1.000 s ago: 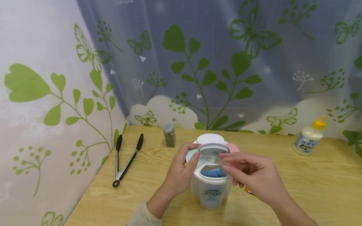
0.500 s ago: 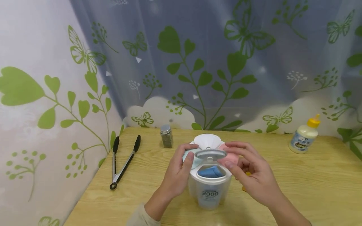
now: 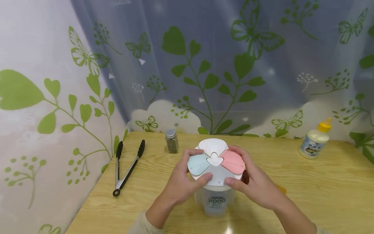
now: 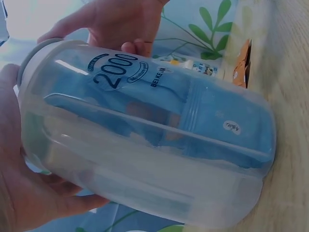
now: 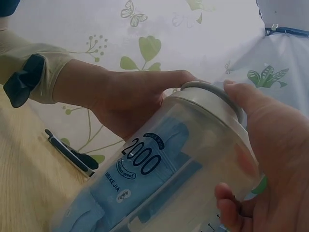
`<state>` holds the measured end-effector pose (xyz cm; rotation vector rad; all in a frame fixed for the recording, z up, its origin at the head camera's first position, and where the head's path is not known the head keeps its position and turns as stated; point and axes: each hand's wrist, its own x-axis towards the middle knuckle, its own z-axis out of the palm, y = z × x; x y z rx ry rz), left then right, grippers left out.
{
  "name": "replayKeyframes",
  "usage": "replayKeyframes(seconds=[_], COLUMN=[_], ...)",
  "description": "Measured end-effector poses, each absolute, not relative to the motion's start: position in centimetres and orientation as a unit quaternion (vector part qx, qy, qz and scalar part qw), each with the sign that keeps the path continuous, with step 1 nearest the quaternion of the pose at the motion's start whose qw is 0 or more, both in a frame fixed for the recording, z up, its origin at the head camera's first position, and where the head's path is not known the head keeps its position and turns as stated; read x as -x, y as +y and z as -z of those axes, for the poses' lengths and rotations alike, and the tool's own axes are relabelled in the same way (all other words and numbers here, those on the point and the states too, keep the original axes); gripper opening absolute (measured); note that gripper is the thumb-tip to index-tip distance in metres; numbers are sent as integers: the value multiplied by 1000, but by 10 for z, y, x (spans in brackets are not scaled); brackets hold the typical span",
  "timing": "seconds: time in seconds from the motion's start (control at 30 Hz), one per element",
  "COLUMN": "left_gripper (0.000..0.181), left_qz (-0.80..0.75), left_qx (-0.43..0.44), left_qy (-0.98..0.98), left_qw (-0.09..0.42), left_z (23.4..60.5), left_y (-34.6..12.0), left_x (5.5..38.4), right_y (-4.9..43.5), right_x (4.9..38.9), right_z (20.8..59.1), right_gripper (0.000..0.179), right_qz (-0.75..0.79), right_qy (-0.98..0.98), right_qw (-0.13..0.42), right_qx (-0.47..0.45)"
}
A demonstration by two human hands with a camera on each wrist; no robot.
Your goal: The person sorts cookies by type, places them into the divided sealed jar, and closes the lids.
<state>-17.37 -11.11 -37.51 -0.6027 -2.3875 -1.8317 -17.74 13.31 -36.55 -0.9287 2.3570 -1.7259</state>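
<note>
A clear plastic storage canister (image 3: 216,204) marked 2000 stands upright on the wooden table. Its lid has petal-shaped flaps: a white flap (image 3: 212,146), a pale blue flap (image 3: 197,163), a pink flap (image 3: 233,162) and a pale grey front flap (image 3: 219,177), all lying down. My left hand (image 3: 182,182) grips the lid's left side, thumb on the front edge. On the opposite side my right hand (image 3: 257,183) holds the lid, its thumb at the front flap. Through the wall, blue packets (image 4: 227,125) show in one compartment.
Black-tipped tongs (image 3: 127,172) lie spread at the left. A small spice jar (image 3: 171,141) with a silver cap stands behind, near the curtain. At the back right is a yellow-capped bottle (image 3: 314,141). An orange item (image 3: 281,189) lies partly hidden behind the right wrist.
The front flap, raised earlier over the compartment with the blue packets, has come down flat. My right hand has moved from beside the raised flap to the lid's right side. The left hand stays on the lid.
</note>
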Motion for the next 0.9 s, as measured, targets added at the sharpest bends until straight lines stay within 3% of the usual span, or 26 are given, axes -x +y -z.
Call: replayKeyframes(seconds=[0.17,0.4,0.63,0.77,0.9], left_gripper=[60,56,42,29,16], left_qz=[597,604,621,615,571], left_qx=[224,250,267,258,225], left_qy=[-771,-757,-736,-744,-780], left_qw=[13,-23,-32,35,127], left_z=[371,369,369,367,362], left_y=[-116,-119,-127,-131,-139], left_x=[174,177,181,180,183], right_y=[133,136,158,178,189], right_x=[178,179,194,201,199], right_z=[365,364,367,363,357], right_gripper=[74,70,78,67,51], right_qz=[587,590,568,561,547], right_qy=[745,737,732,717,719], right_qw=[74,82,123,141,102], right_qx=[308,321,356,390,416])
